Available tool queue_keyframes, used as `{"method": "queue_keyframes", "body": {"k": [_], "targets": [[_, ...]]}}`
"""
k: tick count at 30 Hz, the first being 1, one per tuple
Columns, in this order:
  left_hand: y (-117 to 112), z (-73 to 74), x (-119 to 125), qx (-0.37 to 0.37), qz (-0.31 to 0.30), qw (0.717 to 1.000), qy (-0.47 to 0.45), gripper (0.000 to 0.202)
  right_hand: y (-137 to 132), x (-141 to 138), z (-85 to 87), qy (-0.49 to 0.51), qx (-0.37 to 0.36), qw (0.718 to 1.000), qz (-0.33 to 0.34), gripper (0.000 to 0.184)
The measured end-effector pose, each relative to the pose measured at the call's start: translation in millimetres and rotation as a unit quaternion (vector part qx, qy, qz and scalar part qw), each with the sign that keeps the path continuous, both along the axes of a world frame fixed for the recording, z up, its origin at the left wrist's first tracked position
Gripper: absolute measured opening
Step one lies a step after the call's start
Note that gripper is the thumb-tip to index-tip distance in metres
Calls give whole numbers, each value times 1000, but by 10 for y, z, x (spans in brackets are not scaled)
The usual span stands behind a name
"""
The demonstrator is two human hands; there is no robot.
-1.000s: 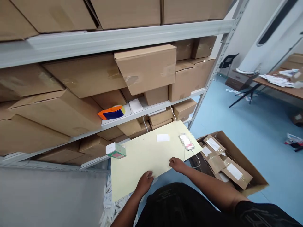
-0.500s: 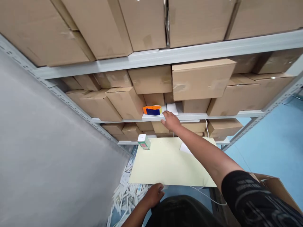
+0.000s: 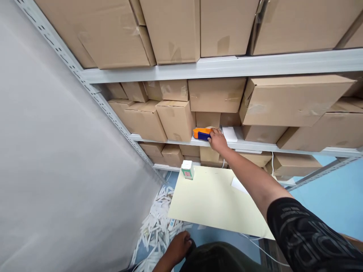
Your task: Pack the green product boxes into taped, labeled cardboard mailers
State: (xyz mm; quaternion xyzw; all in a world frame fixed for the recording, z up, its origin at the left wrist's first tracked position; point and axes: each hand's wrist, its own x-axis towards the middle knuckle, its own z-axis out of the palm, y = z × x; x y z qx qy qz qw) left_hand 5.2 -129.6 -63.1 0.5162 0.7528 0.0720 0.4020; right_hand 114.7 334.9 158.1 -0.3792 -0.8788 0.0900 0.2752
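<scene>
On the middle shelf sits an orange and dark-blue tape dispenser [image 3: 202,134]. My right hand [image 3: 217,139] reaches up to it, its fingers closed round the right end and covering that part. Just right of the hand lies a white flat item [image 3: 229,134] on the same shelf. Low in the view, my left hand [image 3: 181,243] is curled into a fist beside my lap, in front of the table's near edge. Whatever that fist may hold is hidden. A small white and green box [image 3: 187,170] stands upright at the far left corner of the pale yellow tabletop [image 3: 210,200].
Cardboard boxes [image 3: 217,94] fill much of the metal shelving [image 3: 215,68]. A white flat piece [image 3: 239,185] lies on the tabletop, partly behind my right forearm. White strips and scraps [image 3: 155,219] are piled on the floor by the grey wall [image 3: 70,170]. A white cable [image 3: 263,247] hangs at the lower right.
My right hand has moved from the shelf edge onto the tape dispenser and closed on it. The view has shifted, so the shelves appear further right. My left hand stays low and curled.
</scene>
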Motion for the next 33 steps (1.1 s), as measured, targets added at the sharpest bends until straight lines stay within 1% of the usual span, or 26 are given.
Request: {"method": "queue_keyframes", "body": {"k": [2,3,5,6,7,9,11,13,15,16,17,19,21,24,27,29,31,33], "targets": [[67,-13,-52,0,-19,1000,3,10,-250,258,-99,40,31,999,15,38],[117,-18,-70,1,-29,1000,3,11,-408,406,-165,53,38,998,10,39],[238,-29,-89,7,-53,999,4,13,-766,719,-348,68,41,997,-17,40],[302,-34,-89,10,-66,998,6,13,-956,878,-470,74,40,996,-34,41],[365,-38,-81,16,-79,997,6,14,-1148,1035,-615,76,35,995,-48,41],[476,-41,-44,29,-104,994,4,17,-1522,1332,-972,65,14,995,-67,40],[553,-35,20,35,-125,992,-5,20,-1859,1596,-1395,42,-15,995,-90,37],[591,-24,96,32,-142,989,-11,22,-2138,1814,-1833,10,-50,993,-108,34],[589,-12,163,16,-154,988,-15,24,-2342,1976,-2224,-25,-83,989,-121,31],[575,-8,185,4,-159,987,-17,25,-2414,2035,-2387,-46,-99,986,-126,29],[555,-6,195,-7,-164,986,-21,26,-2467,2079,-2526,-67,-114,982,-132,27],[500,-14,177,-22,-175,984,-28,25,-2523,2129,-2727,-105,-143,973,-145,25],[435,-45,105,-25,-182,982,-33,23,-2531,2142,-2839,-137,-167,964,-155,25],[343,-138,-73,-29,-182,982,-30,21,-2509,2132,-2880,-173,-180,955,-158,28],[274,-255,-265,-25,-184,982,-23,21,-2513,2118,-2807,-193,-180,951,-162,37],[241,-308,-367,-14,-183,983,-22,22,-2548,2116,-2724,-191,-182,948,-180,47],[211,-318,-432,0,-175,984,-18,24,-2607,2127,-2641,-178,-177,948,-197,54],[181,-282,-449,10,-156,988,-11,25,-2678,2152,-2584,-160,-163,955,-190,57]]}}
